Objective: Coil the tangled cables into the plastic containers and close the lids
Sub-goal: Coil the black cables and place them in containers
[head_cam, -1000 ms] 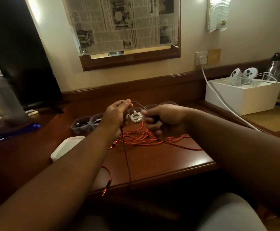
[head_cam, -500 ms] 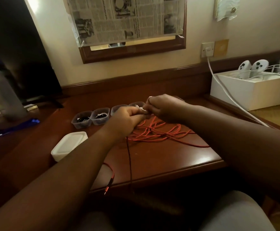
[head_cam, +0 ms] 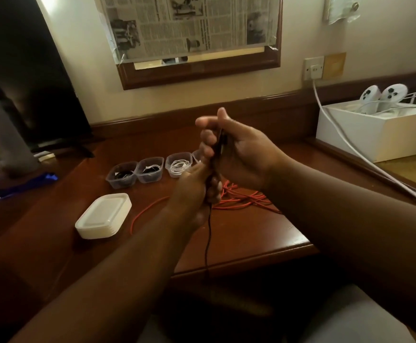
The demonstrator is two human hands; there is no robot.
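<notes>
Both my hands are raised above the wooden desk. My right hand grips the upper part of a thin black cable, its fingers curled round it. Just below, my left hand holds the same cable, which hangs down past the desk's front edge. A tangled orange cable lies on the desk behind my hands. Three small clear containers stand in a row: two with dark cables and one with a white cable. A fourth is mostly hidden behind my hands.
A stack of white lids sits at the left of the desk. A white box with controllers and a white wall cable stands at the right. A dark screen and a bottle stand at the far left.
Both hands have risen from the desk with the black cable, the right one now above the left. The white cable now lies in the third container. The camera has moved closer.
</notes>
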